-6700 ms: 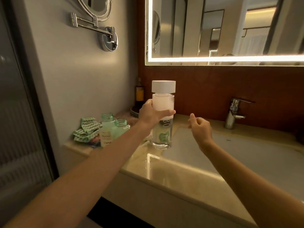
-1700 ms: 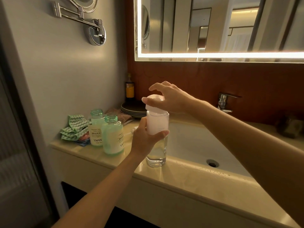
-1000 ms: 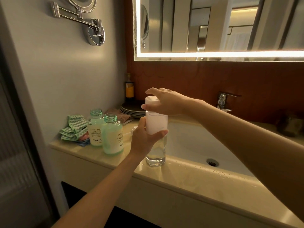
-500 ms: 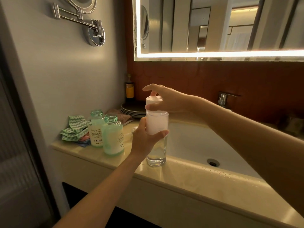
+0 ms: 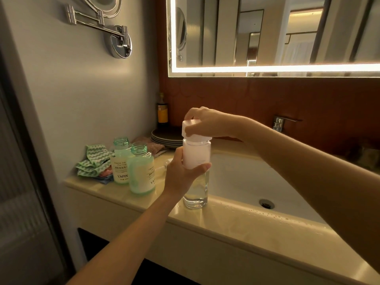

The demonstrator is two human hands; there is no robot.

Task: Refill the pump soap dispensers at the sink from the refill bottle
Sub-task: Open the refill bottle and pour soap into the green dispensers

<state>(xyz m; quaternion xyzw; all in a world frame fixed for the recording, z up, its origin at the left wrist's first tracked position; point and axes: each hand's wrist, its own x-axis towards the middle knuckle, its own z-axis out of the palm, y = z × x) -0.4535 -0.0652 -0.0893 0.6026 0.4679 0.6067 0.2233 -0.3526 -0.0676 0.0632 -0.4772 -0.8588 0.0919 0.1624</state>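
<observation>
Gripping the bottle [image 5: 196, 182] mid-body: left hand [image 5: 181, 173], fingers curled round the front, thumb on the near side. Right hand [image 5: 205, 124] reaches in from the right, fingertips and thumb pinching the white cap [image 5: 195, 131] round its rim. Cap sits on the bottle neck; can't tell if it's screwed home or loose.

Bottle is upright, base on the counter [image 5: 226, 223] front strip, at the front-left corner of the sink [image 5: 246, 177]. Upper half opaque white, lower half clear.

Two dispensers [image 5: 141, 171] stand just left of the left hand, toward the counter's left end. Both have open green threaded necks, pale fill and "YAPIN" labels. One is nearer the front edge, the other behind-left of it; can't tell if they touch.

Green zigzag cloth [image 5: 94, 159] is bunched at the counter's left edge against the wall. Dark plates [image 5: 166, 136] are stacked at the back-left corner, with an amber bottle [image 5: 162, 114] behind them.

Tap [image 5: 279, 122] is at the back edge, beyond the right forearm. Drain [image 5: 266, 203] is in the basin, right of the bottle. Water drops on the front strip near it.

Lit mirror [image 5: 267, 33] above, swing-arm mirror [image 5: 102, 23] on the left wall.
</observation>
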